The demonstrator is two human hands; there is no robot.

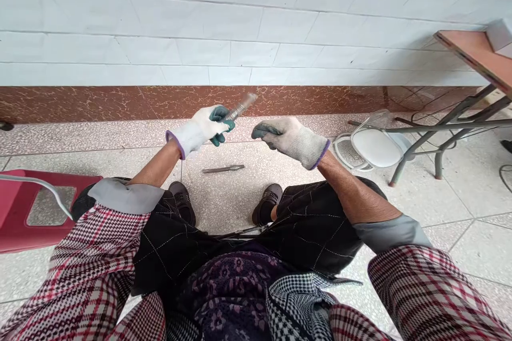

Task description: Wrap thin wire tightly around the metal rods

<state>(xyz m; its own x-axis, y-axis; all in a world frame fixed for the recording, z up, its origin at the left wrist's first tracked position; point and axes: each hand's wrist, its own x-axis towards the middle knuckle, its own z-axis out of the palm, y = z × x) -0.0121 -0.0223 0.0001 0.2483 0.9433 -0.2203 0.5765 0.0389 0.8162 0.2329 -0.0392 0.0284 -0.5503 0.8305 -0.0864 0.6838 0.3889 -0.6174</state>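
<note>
My left hand, in a white work glove with green-coated fingers, is closed around a silvery metal rod with a ribbed section. The rod slants up to the right, and its far end is smeared by motion. To the right, apart from the rod, my right hand hovers in a matching glove with darkened fingertips. Its fingers are loosely bent and slightly apart from the thumb, with nothing visible between them. Below both hands, a second metal rod with a ribbed part lies flat on the floor between my shoes.
A red plastic stool with a pale cable across it stands at left. On the right are a white round-seated chair and a wooden-topped table on metal legs, with cables behind. A tiled wall rises ahead above the speckled floor.
</note>
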